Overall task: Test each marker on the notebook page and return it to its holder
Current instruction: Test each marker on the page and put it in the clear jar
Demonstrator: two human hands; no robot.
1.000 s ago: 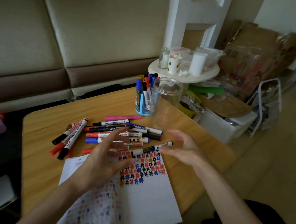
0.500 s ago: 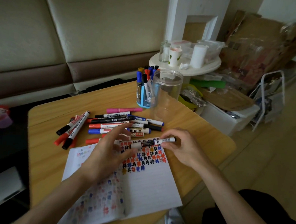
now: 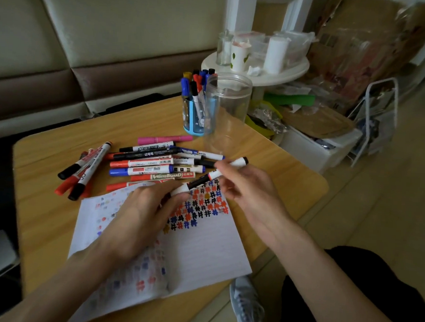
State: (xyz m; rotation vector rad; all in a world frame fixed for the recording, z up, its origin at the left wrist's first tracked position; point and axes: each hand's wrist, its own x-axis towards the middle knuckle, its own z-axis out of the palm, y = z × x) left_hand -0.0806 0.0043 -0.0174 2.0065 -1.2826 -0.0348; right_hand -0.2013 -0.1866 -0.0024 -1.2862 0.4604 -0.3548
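Loose markers (image 3: 153, 168) behind notebook (image 3: 201, 249); holder (image 3: 194, 117) beyond

One head-worn wide-angle view; looks forward and steeply down, close over the light wooden worktop (image 3: 41, 220); sofa behind.

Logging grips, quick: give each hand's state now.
The left hand pinches the marker at its near white end.
The right hand pinches the same marker nearer its far black end.

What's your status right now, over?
Left hand and right hand both pinch one black-and-white marker, held above the notebook page. Loose markers lie just behind it. Clear jar stands beside the blue holder.
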